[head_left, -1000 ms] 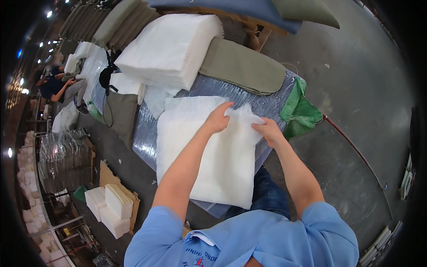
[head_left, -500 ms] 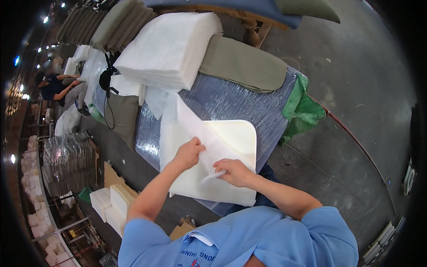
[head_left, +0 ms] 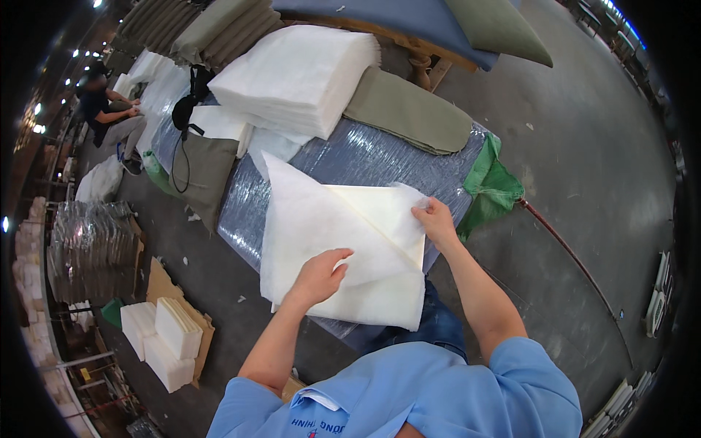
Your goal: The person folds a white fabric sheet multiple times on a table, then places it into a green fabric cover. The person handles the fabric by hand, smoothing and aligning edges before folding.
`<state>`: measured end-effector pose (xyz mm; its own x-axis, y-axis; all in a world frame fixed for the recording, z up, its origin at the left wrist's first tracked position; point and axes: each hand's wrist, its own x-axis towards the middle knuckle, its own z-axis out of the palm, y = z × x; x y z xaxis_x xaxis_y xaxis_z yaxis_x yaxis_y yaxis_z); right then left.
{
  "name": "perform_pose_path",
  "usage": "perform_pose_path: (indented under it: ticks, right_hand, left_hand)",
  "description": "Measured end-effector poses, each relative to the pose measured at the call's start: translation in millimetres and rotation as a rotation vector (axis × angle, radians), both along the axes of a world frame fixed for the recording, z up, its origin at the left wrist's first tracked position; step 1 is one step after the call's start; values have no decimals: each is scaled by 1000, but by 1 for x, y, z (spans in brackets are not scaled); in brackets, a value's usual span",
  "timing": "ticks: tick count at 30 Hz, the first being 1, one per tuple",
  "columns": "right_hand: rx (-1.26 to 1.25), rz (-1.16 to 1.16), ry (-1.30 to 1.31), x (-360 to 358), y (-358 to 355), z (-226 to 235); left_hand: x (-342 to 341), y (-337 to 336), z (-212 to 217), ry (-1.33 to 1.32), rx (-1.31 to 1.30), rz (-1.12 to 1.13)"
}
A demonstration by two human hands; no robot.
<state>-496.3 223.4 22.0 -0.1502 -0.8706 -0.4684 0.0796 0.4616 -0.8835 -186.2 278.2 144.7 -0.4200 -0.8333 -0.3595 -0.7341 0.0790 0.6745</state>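
In front of me a cream foam pad [head_left: 365, 196] lies on the plastic-wrapped table, partly covered by a thin white wadding sheet [head_left: 307, 212]. The sheet is folded over on a slant and hides most of the pad. At the pad's far right corner my right hand [head_left: 438, 220] pinches a wispy edge of wadding between thumb and fingers. My left hand [head_left: 321, 277] is over the near left part of the sheet, thumb and fingers apart, holding nothing. Whether it touches the sheet I cannot tell.
Beyond the pad stand a tall stack of white wadding [head_left: 292, 80] and flat olive-green covers [head_left: 409, 109]. Green cloth [head_left: 491, 186] hangs at the table's right corner, beside a reddish hose [head_left: 569, 244]. Foam blocks [head_left: 164, 339] rest on cardboard at left. A person [head_left: 109, 113] sits far left.
My right hand has moved right and away from me, drawing wadding toward the far right corner. My left hand has let go of the sheet and come nearer to me.
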Motion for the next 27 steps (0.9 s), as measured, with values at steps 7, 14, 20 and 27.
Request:
perform_pose_path:
  ticks: [7,14,20,27]
  right_hand:
    - [27,333,593,5,-26,-6]
    - [-149,250,514,-9,-16,4]
    - [-150,177,626,-27,14,-31]
    - [-266,89,536,-1,-10,-25]
  left_hand:
    - [-108,-40,-54,217,-324,61]
    - [-141,-55,-126,-273,-437,-111]
    - [-153,-58,-134,-419,-413,-87]
    - [-133,-52,-107,-438,-296,-10]
